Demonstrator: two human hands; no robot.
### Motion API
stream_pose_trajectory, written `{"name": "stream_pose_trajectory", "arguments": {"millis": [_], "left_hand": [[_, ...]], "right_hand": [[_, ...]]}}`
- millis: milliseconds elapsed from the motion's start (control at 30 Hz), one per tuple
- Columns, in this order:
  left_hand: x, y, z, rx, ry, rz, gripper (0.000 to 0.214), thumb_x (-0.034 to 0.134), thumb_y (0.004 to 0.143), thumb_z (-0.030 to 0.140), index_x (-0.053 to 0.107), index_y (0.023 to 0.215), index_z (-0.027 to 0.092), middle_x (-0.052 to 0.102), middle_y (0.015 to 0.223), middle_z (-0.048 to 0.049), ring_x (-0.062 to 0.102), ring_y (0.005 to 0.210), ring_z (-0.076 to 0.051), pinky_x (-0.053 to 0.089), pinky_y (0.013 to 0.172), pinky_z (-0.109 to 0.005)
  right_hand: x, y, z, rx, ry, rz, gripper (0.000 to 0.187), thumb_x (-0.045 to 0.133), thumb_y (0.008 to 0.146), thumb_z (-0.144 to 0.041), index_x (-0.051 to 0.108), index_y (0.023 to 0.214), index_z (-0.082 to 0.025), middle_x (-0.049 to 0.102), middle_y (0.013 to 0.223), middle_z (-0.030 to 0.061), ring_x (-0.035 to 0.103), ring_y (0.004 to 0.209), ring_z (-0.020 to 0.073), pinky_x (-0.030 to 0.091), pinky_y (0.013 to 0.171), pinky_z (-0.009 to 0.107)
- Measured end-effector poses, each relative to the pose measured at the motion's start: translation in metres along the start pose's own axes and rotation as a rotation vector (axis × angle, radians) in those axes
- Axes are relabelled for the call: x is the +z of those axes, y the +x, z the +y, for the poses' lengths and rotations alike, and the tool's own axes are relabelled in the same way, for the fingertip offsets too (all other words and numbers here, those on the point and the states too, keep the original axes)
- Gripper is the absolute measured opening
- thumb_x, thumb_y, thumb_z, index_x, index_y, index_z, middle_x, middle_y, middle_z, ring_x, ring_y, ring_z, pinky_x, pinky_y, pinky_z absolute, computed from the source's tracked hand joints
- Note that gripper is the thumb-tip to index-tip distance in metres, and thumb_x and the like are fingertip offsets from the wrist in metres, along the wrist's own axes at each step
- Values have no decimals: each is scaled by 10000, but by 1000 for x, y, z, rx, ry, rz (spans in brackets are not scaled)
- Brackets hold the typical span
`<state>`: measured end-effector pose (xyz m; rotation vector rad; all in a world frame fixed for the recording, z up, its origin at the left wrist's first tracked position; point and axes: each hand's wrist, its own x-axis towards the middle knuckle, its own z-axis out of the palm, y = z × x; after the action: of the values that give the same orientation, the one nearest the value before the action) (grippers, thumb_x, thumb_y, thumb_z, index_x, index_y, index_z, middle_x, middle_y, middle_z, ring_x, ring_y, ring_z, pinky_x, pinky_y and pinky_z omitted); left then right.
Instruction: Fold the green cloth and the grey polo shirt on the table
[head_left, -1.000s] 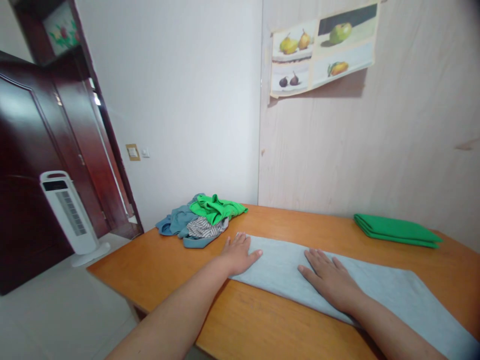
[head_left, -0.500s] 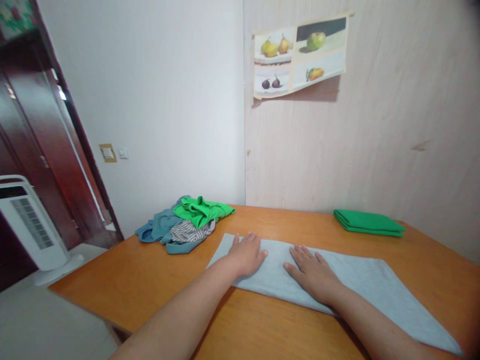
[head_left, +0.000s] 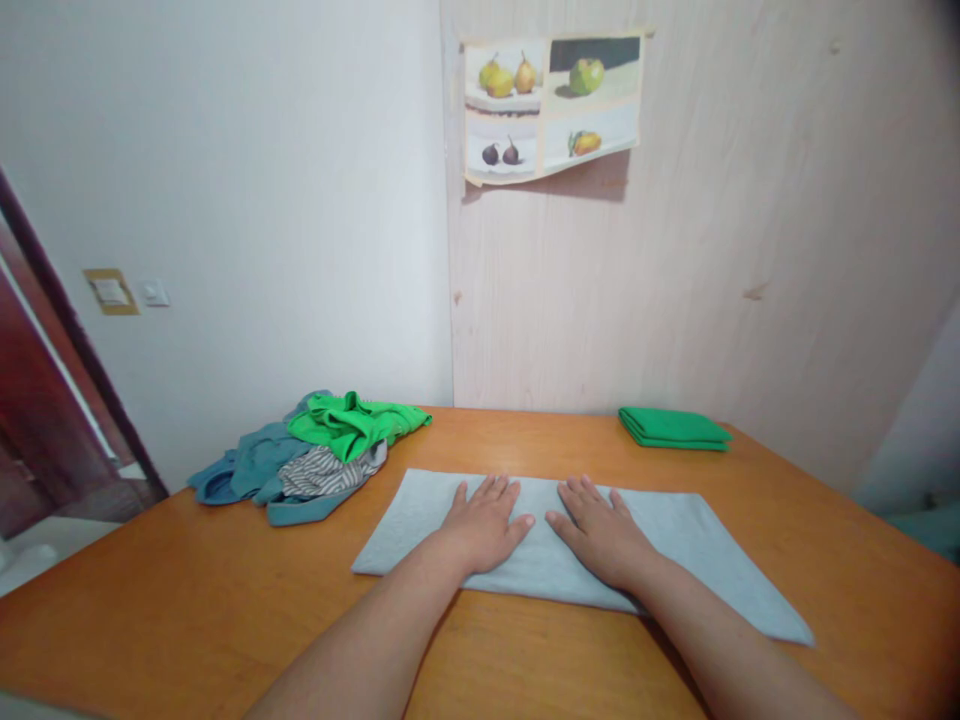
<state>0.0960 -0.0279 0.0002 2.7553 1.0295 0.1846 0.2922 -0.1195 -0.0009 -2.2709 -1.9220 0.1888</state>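
A light grey-blue cloth [head_left: 720, 560] lies folded into a long flat piece across the middle of the table; what kind of garment or cloth it is I cannot tell. On its left half rests my left hand [head_left: 486, 525], palm down with fingers stretched out. Beside it, my right hand [head_left: 606, 530] presses flat near the middle of the cloth, its fingers slightly spread. The two thumbs point toward each other with a narrow strip of cloth between them. Neither hand grips the fabric.
On the wooden table [head_left: 187, 620], a crumpled heap of clothes [head_left: 262, 455] with a bright green piece [head_left: 356, 420] on top lies at the back left. A folded green cloth [head_left: 675, 428] sits at the back right. Behind stands a wall with a fruit picture [head_left: 555, 110].
My view has turned to the right. My left hand has slid inward from the cloth's left end, so that corner now shows. Both hands stay flat on the cloth.
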Motion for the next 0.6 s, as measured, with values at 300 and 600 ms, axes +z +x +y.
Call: {"name": "stream_pose_trajectory", "arguments": {"millis": [300, 600], "left_hand": [[1, 3, -1, -21, 17, 7, 735, 225, 950, 679, 305, 1542, 252, 205, 1624, -112, 139, 1503, -329, 98, 1140, -665], [-1, 5, 0, -27, 35, -16, 752, 237, 948, 675, 300, 1547, 224, 182, 1625, -110, 131, 1505, -329, 91, 1139, -667]], "right_hand": [[-7, -1, 12, 67, 5, -33, 838, 137, 939, -693, 223, 1571, -150, 162, 1642, 98, 58, 1518, 269, 33, 1194, 538], [-4, 5, 46, 368, -25, -3, 900, 119, 923, -700, 177, 1571, -79, 144, 1639, 158, 64, 1514, 294, 22, 1185, 554]]}}
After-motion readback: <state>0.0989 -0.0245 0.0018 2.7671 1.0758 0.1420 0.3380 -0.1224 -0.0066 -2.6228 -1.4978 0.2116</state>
